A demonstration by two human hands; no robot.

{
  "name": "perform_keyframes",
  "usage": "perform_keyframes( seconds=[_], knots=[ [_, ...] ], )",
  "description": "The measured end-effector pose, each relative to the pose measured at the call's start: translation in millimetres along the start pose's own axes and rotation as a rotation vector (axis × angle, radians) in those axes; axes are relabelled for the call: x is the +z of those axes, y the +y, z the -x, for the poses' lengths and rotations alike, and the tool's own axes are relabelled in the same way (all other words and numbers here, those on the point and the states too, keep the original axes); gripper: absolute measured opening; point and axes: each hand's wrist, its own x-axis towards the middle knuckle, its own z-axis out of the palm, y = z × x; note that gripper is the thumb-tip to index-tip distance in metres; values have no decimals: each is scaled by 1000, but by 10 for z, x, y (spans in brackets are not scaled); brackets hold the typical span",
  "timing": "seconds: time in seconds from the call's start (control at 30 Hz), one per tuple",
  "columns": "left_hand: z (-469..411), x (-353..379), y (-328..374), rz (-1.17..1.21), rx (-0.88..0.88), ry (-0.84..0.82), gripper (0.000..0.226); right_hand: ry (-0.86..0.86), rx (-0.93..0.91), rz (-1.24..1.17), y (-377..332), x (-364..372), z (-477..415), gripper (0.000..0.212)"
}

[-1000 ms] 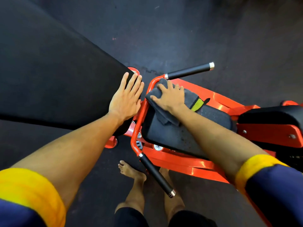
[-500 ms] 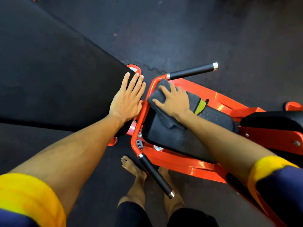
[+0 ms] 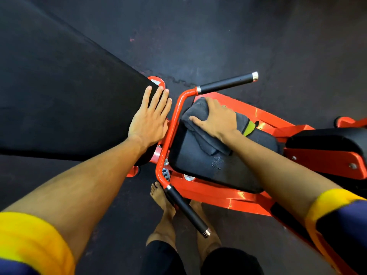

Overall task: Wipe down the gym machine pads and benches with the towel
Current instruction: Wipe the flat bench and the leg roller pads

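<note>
A folded grey towel [image 3: 208,142] with a green tag lies on the small black seat pad [image 3: 218,171] of an orange gym machine. My right hand [image 3: 218,120] lies on top of the towel at the pad's far end, thumb spread on the cloth and fingers curled down over its far edge. A damp patch shows on the pad just below the towel. My left hand [image 3: 150,122] rests flat, fingers straight, on the tip of a large black back pad [image 3: 69,106] to the left.
An orange tube frame [image 3: 170,135] runs between my hands and ends in two black grips, one far [image 3: 228,83] and one near [image 3: 188,213]. Another black pad [image 3: 327,139] sits at the right. My bare feet [image 3: 162,201] stand on dark rubber flooring.
My right hand has slid the towel a little toward the far end of the seat pad, and its fingers now curl over the edge. My left hand has stayed in place.
</note>
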Motion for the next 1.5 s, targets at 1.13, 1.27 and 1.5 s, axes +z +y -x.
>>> perform_keyframes(
  seconds=[1.13,1.27,1.5],
  knots=[
    [41,-12,42,-49,-30,16,69,-86,-15,130,-242,344,470,100],
    [132,-36,53,-33,-36,14,67,-47,-218,206,-472,615,873,93],
    [939,180,410,-93,110,-24,69,-136,-502,363,115,581,1658,98]
  ],
)
